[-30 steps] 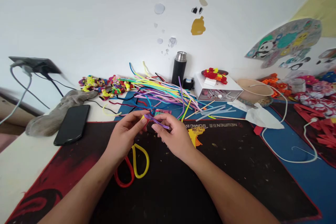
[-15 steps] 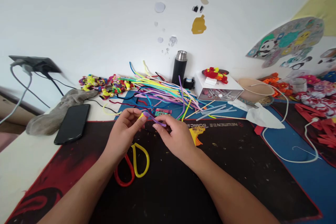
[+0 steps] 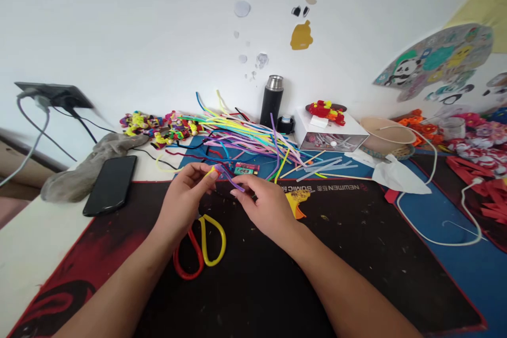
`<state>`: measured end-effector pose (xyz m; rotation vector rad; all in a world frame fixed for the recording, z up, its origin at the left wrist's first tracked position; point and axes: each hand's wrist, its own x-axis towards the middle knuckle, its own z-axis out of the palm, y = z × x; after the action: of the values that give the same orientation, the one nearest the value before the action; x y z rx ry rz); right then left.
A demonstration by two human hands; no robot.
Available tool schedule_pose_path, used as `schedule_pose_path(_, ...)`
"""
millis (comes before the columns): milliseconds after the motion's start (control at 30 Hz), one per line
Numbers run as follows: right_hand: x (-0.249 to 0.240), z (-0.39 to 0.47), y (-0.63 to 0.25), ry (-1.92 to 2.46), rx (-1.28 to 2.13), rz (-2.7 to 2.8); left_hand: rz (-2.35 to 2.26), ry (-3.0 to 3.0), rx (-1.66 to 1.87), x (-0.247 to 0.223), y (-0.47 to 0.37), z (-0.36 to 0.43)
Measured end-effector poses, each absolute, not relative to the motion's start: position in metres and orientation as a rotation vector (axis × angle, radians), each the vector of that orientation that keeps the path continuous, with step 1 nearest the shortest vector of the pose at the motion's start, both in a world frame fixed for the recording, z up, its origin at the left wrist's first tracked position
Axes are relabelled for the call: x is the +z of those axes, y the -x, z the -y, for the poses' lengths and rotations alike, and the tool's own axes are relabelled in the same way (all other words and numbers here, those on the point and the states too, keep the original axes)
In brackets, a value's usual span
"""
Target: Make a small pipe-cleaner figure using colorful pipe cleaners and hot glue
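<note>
My left hand (image 3: pixel 190 187) pinches a small piece with yellow and purple showing between thumb and forefinger; its exact shape is too small to tell. From it a purple pipe cleaner (image 3: pixel 233 180) runs to the right, its end at the fingertips of my right hand (image 3: pixel 265 203), which are closed on it. Below my left hand lies a pair of scissors (image 3: pixel 214 263) with one red and one yellow handle, the blades mostly hidden. Just past my right hand is a yellow and orange item (image 3: pixel 298 205) on the black mat (image 3: pixel 253 296).
A heap of coloured pipe cleaners (image 3: pixel 245 137) lies behind my hands, near a black thermos (image 3: pixel 272 100) and a white box (image 3: pixel 332 134). At left are a phone (image 3: pixel 111 186) and small colourful figures (image 3: pixel 158 129). A white cable (image 3: pixel 435 244) loops at right.
The purple pipe cleaner's free end has dipped slightly, and my right fingertips now sit a little lower on it. My left hand has turned slightly; the view has shifted a little.
</note>
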<state>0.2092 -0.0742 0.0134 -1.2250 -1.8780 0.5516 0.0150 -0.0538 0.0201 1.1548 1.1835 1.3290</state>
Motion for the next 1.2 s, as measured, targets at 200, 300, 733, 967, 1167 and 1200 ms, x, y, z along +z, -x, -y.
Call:
schedule_pose_path(200,0.015,0.075,-0.21,1.19,0.505,1.929,-1.164,-1.075,1.32,0.019,-0.014,0.051)
schedule_pose_path(300,0.016,0.075,-0.21,1.185,0.503,1.934,-1.209,-1.14,1.297,0.02,-0.014,0.053)
schedule_pose_path(733,0.018,0.075,-0.21,1.174,0.496,2.014,-1.302,-1.469,1.154,0.015,-0.013,0.057)
schedule_pose_path(967,0.016,0.075,-0.212,1.141,0.474,2.038,-1.279,-1.613,1.06,0.009,-0.015,0.058)
schedule_pose_path(1167,0.019,0.074,-0.212,1.154,0.526,1.965,-1.266,-1.701,0.981,0.011,-0.017,0.062)
schedule_pose_path(1200,0.02,0.074,-0.212,1.163,0.546,1.946,-1.256,-1.714,0.967,0.012,-0.017,0.063)
